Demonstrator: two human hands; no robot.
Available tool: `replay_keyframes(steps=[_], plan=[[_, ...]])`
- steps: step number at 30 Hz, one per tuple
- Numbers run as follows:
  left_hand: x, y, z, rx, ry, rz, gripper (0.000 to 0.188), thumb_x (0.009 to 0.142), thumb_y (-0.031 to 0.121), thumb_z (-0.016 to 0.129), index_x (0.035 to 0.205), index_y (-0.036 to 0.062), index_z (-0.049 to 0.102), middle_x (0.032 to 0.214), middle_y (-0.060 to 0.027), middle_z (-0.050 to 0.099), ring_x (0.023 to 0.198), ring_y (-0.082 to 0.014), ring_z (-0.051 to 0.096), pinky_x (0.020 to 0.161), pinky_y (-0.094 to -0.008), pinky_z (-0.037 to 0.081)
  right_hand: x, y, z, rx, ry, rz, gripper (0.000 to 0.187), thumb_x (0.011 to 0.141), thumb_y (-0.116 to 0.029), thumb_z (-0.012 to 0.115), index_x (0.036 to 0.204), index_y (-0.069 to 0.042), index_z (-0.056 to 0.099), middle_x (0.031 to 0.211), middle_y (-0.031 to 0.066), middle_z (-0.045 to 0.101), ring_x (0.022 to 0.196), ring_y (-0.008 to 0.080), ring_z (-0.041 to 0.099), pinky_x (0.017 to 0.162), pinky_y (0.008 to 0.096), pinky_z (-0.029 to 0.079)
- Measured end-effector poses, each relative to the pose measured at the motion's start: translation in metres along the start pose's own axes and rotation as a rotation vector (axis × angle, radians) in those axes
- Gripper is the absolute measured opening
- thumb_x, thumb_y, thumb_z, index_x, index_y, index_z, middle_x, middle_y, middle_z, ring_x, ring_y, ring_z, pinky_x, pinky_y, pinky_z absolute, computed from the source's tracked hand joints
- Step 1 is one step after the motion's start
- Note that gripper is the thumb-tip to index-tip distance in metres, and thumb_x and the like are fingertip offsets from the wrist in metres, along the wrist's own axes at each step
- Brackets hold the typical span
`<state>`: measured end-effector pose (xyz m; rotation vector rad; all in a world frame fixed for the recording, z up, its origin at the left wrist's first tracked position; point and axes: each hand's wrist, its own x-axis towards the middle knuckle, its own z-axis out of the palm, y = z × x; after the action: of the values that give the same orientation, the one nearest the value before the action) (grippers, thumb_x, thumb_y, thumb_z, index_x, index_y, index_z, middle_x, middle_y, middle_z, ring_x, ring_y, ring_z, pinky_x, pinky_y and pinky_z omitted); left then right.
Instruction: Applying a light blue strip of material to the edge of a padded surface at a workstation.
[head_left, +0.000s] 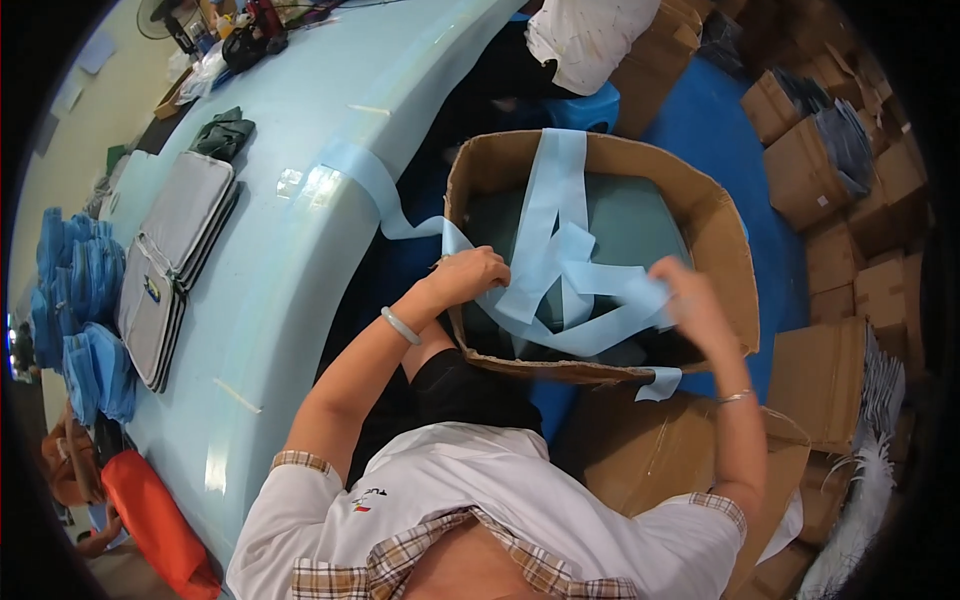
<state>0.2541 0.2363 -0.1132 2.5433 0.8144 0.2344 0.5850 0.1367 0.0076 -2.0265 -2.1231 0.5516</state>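
In front of me stands an open cardboard box [715, 215] with dark green folded fabric [640, 215] inside. A long light-blue ribbon [545, 215] lies in loops over the fabric, and one stretch runs across the left rim onto the table. Above the box's left side, my left hand [470, 276] is closed, its fingers pinching the ribbon. My right hand [690, 300] is at the right inside of the box, next to a ribbon loop; motion smears its fingers, so its grip cannot be made out. A short ribbon end [660, 384] hangs over the near rim.
A pale-blue table [300, 240] runs along my left, holding stacked grey fabric pieces [170, 255] and a dark green bundle [222, 133]. Blue bundles [80, 290] hang beyond it. Cardboard boxes [810, 170] crowd the right. Another person [590, 40] sits at the far side.
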Motion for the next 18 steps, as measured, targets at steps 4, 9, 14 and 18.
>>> replay_keyframes(steps=[4, 9, 14, 18], plan=[[0.002, 0.004, 0.001, 0.008, -0.047, 0.006, 0.012, 0.083, 0.009, 0.066, 0.092, 0.0075, 0.072, 0.096, -0.0057, 0.069, 0.097, -0.0229, 0.061, 0.086, -0.0343, 0.052, 0.003, 0.01, 0.025, -0.073, -0.42, -0.157, 0.047, 0.065, -0.005, 0.08, 0.1, -0.006, 0.049, 0.103, 0.0165, 0.066, 0.101, 0.0364, 0.062, 0.083, 0.0419, 0.05], [0.003, 0.002, 0.011, 0.056, -0.023, 0.063, 0.013, 0.082, 0.006, 0.067, 0.094, 0.0064, 0.073, 0.096, -0.007, 0.07, 0.096, -0.024, 0.061, 0.088, -0.0327, 0.052, 0.071, -0.001, 0.041, 0.228, 0.053, -0.207, 0.024, 0.077, -0.007, 0.072, 0.085, -0.004, 0.049, 0.093, 0.0156, 0.07, 0.088, 0.0353, 0.067, 0.074, 0.0413, 0.052], [0.005, 0.002, 0.015, 0.045, -0.004, 0.098, 0.014, 0.08, 0.005, 0.067, 0.093, 0.0048, 0.072, 0.094, -0.0086, 0.07, 0.095, -0.0246, 0.061, 0.086, -0.033, 0.052, 0.149, -0.002, 0.115, 0.117, 0.211, -0.085, 0.029, 0.075, -0.01, 0.074, 0.088, -0.006, 0.048, 0.081, 0.015, 0.067, 0.08, 0.0375, 0.065, 0.069, 0.0445, 0.051], [0.006, 0.001, 0.021, -0.028, 0.052, 0.121, 0.015, 0.078, 0.004, 0.066, 0.092, 0.0045, 0.071, 0.092, -0.008, 0.069, 0.095, -0.0257, 0.061, 0.083, -0.0344, 0.051, 0.154, 0.014, 0.137, 0.166, 0.226, -0.218, 0.026, 0.072, -0.003, 0.071, 0.087, -0.006, 0.049, 0.072, 0.0137, 0.063, 0.07, 0.0365, 0.063, 0.062, 0.0437, 0.048]])
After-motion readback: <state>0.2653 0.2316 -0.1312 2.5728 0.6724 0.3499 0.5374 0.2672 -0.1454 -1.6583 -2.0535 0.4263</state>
